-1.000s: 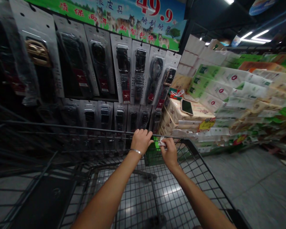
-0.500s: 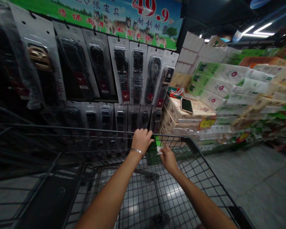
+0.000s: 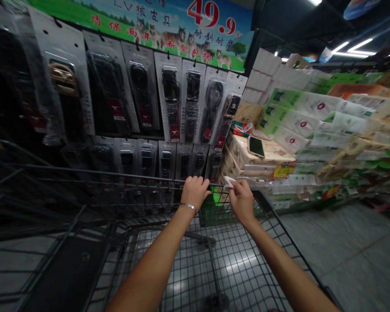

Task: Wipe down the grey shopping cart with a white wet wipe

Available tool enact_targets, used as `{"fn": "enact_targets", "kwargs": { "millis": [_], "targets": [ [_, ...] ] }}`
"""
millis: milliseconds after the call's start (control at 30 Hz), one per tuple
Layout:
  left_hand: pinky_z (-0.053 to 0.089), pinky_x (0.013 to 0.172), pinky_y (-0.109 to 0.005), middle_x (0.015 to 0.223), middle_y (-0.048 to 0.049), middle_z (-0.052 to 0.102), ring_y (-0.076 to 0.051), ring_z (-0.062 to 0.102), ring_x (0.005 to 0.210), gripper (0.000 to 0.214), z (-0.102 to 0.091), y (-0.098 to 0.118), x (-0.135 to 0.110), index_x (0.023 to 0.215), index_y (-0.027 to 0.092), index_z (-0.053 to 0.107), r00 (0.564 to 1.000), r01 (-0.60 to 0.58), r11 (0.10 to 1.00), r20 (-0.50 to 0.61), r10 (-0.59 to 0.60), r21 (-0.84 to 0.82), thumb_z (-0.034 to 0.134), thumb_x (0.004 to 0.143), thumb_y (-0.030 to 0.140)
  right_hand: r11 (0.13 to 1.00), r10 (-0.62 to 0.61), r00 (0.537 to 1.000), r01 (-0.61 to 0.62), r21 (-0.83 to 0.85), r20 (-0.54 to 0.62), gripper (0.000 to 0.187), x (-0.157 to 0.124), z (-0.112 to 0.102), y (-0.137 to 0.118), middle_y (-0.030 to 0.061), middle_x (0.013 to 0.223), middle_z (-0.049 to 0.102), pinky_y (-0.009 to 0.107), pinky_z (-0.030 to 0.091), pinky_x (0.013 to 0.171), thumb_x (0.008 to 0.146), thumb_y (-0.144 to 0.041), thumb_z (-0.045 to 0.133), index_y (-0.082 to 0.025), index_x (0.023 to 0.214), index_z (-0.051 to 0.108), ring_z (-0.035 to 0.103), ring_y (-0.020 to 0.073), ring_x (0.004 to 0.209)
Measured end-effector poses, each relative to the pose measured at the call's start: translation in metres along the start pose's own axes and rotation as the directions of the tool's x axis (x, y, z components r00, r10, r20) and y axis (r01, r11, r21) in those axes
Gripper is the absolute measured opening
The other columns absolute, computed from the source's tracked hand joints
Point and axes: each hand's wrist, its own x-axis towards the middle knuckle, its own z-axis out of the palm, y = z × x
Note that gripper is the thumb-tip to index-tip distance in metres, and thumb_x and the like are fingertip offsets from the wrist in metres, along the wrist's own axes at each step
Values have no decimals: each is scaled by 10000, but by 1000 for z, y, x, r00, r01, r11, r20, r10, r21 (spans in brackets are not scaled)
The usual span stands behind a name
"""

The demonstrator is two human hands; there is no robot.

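Note:
My left hand (image 3: 196,192), with a silver bracelet at the wrist, is closed over the top rail of a black wire shopping cart (image 3: 260,255). To its right, my right hand (image 3: 242,200) pinches a small white tissue (image 3: 229,182) close to that same rail. Whether the tissue touches the wire I cannot tell. Below my hands the cart's mesh basket shows the floor through it. A green panel (image 3: 212,210) is visible through the far mesh, just under my left hand.
Packaged belts (image 3: 170,102) hang in rows behind the cart, under a price banner (image 3: 188,34). Wrapped tissue packs (image 3: 263,156) are stacked at the right, with a phone (image 3: 256,146) lying on top. Grey floor tiles (image 3: 338,247) stretch along the right side.
My right hand has risen with the tissue, from inside the basket up to the rail, and shifted slightly right. My left hand stays on the rail. The view has shifted a little.

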Motion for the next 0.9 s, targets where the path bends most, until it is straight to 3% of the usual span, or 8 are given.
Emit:
{"fn": "enact_targets", "kwargs": {
  "millis": [133,433,600,767,900],
  "targets": [
    [310,678,-357,833,-69,592,-252,515,857,247,0,-1,0,899,194,558,1000,2,1000,1,-2,-29,676,753,354,998,-41,994,46,-53,101,337,-4,2,8,58,865,501,316,456,723,773,-83,411,-187,993,644,520,176,783],
    [304,680,-350,821,-59,591,-239,511,837,271,1,-1,0,898,189,561,1000,-5,1000,10,5,3,681,745,378,985,107,994,-103,-138,18,319,-9,-19,32,60,829,485,336,462,744,769,-109,405,-145,943,670,516,180,745],
    [305,684,-350,824,-66,590,-242,515,841,280,1,0,0,903,181,561,1000,2,1000,-2,-2,-3,687,740,370,991,104,995,-104,-88,2,309,-12,-15,25,43,792,488,318,462,721,771,-114,424,-167,939,677,516,171,717],
    [308,682,-352,829,-68,596,-250,519,840,259,-1,0,1,893,190,558,1000,5,1000,5,-5,11,680,747,364,997,79,995,-77,-29,58,323,-16,-9,14,42,792,510,313,461,700,767,-108,437,-171,973,678,523,171,723],
    [307,682,-355,828,-70,596,-252,520,842,249,-2,1,0,888,190,557,1000,6,1000,4,-7,10,678,748,357,989,76,987,-93,116,139,303,-13,-14,0,27,764,543,270,456,645,754,-110,472,-190,934,702,533,148,694]
  ]
}}
